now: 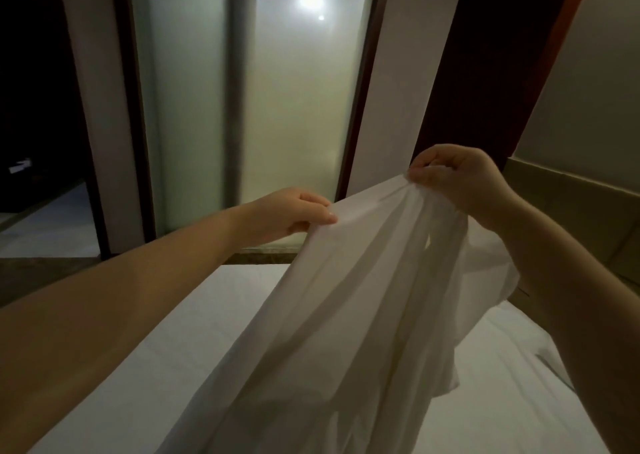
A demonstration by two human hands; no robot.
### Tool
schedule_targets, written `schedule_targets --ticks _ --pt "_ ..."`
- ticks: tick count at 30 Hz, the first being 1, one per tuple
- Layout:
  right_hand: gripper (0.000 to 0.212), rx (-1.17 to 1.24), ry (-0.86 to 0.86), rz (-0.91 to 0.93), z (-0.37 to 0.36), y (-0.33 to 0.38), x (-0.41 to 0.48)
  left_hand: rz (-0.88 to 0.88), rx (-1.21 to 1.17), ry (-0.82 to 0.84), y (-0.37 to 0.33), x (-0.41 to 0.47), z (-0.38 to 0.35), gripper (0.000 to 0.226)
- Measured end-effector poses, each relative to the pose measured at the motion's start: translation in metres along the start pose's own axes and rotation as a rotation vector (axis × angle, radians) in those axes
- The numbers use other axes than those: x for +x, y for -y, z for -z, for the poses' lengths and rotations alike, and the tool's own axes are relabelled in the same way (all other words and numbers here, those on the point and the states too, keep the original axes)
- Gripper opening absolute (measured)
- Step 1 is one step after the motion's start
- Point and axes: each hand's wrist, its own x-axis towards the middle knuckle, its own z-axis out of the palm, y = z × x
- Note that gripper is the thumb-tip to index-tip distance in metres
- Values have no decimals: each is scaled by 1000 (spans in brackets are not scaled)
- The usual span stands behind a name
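Left hand (298, 211) and right hand (453, 180) each pinch the white sheet (346, 315) edge above the bed (166, 332); thin grip risks slippage, sheet landing bunched

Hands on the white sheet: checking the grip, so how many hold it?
2. The left hand pinches the white sheet at its top edge, mid-frame; the right hand grips it higher, further right.

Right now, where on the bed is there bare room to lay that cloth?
The flat stretch of bed between the left forearm and the hanging white cloth is bare. Right of the cloth it is crowded: the bedding is rumpled there, under the right arm.
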Motion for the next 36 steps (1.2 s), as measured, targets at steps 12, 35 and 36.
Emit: schedule_targets --ticks 12,35,36 --pt "17 36 138 -23 15 0 -31 -21 -378 99 12 8 3 27" --pt "20 17 63 18 6 -8 -48 -417 443 -438 10 -7 -21 31" --pt "20 3 66 28 6 -8 -47 -392 472 -360 17 -10 -26 35"
